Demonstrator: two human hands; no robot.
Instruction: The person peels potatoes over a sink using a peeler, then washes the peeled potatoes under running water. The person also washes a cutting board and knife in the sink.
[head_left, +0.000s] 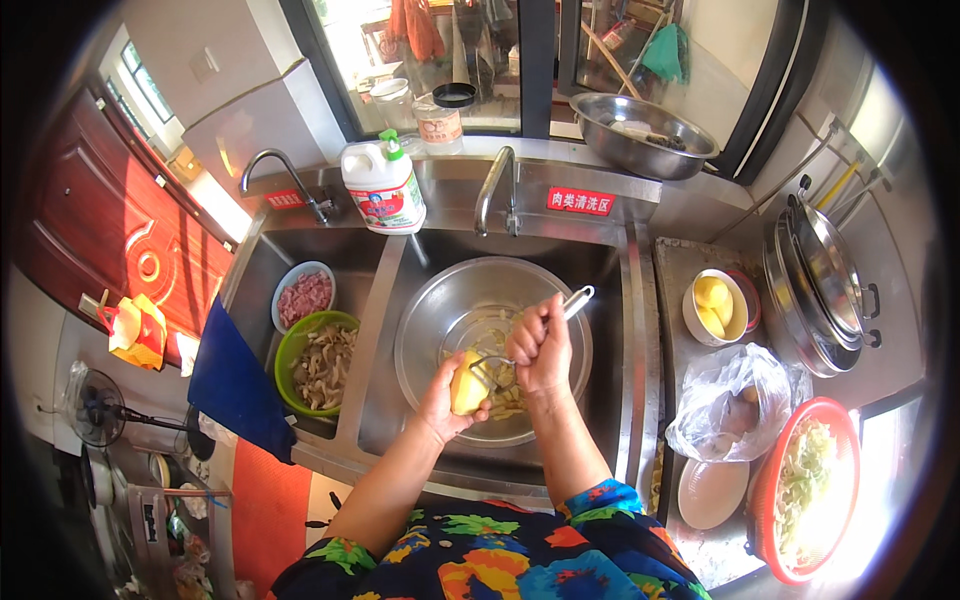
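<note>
My left hand holds a yellow, mostly peeled potato over a wide stainless steel basin. In my right hand is a metal-handled peeler, its looped head against the potato's right side. Peelings lie in the bottom of the basin, which stands in the right-hand bowl of a steel sink. The fingers of my right hand are wrapped around the handle, and its end sticks out at the upper right.
The left sink bowl holds a dish of raw meat and a green bowl of mushrooms. Faucets and a detergent jug stand behind. At right are a bowl of peeled potatoes, a plastic bag and a red colander.
</note>
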